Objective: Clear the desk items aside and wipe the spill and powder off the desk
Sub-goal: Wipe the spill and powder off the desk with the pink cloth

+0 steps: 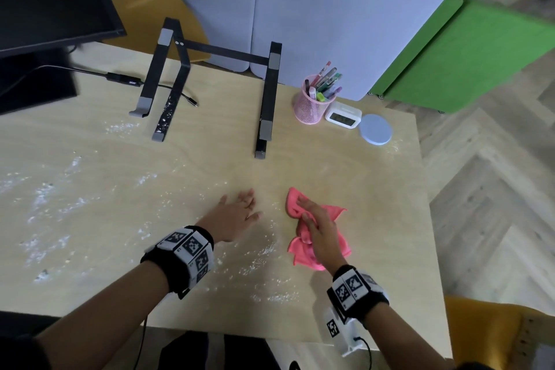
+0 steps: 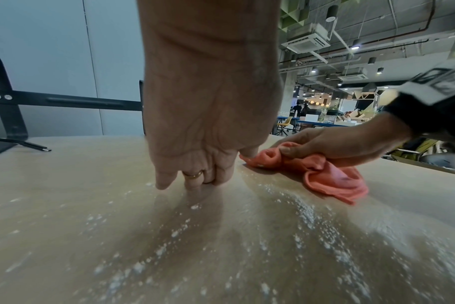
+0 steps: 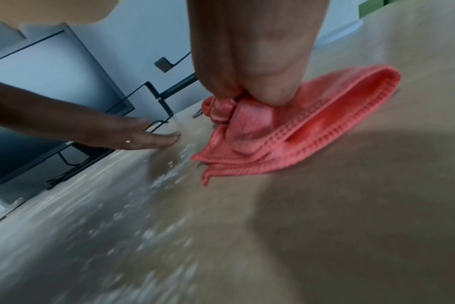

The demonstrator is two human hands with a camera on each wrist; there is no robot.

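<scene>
Looked down on a pale wooden desk (image 1: 375, 189), streaked over its left and middle with white powder (image 1: 45, 195) and wet-looking smears; cleaner on the right. Noted a black laptop stand (image 1: 268, 90) at the back, flecked with the same white. Found a pink mesh pen holder (image 1: 309, 108), a small white clock (image 1: 342, 116) and a round pale-blue coaster (image 1: 376, 129) gathered in the far right corner, well apart from the mess.

Found the pink waffle-weave cloth (image 1: 301, 254) flat on the desk near the front edge, right of centre, bunched up under the right hand (image 1: 319, 231). Saw fingers and thumb curled into its folds, pinching a wad while the loose corners trailed on the wood. Saw the left hand (image 1: 237, 218) just beside it, palm down, fingers straight and slightly spread on the dusty surface, holding nothing.

Judged the cloth light, soft and limp: liable to crumple and skip if dragged by a corner. Better taken in the middle, flattened under the palm, pressed firmly. Expected damp powder to smear rather than lift.
</scene>
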